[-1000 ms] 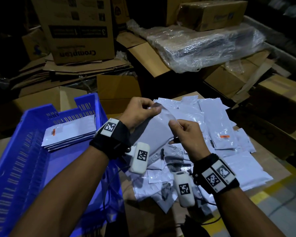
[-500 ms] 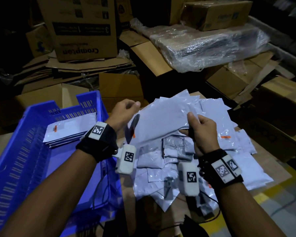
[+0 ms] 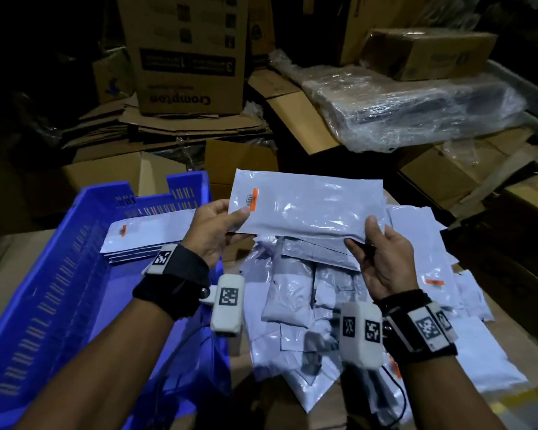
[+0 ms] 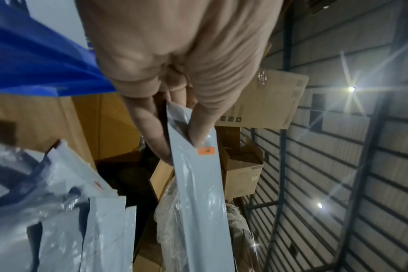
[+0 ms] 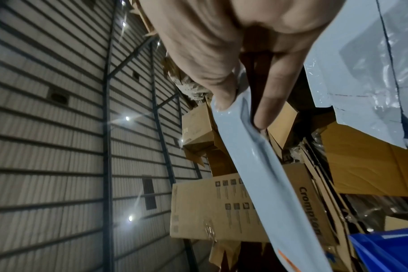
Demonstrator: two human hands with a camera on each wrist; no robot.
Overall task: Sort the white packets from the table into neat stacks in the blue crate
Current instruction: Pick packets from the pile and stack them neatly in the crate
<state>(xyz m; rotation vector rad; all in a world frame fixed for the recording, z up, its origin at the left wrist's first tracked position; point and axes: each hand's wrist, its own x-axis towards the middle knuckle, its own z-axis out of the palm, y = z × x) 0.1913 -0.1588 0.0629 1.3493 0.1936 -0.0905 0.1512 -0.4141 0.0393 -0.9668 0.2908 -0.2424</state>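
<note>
Pinching the packet [image 3: 305,206], both hands' fingers [image 4: 199,128] show close only in wrist views.

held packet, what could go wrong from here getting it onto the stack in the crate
The held packet is glossy and each hand, left hand and right hand, only pinches a near corner, so it could slip or sag. It may land askew on the stack in the blue crate, orange sticker mismatched.
</note>
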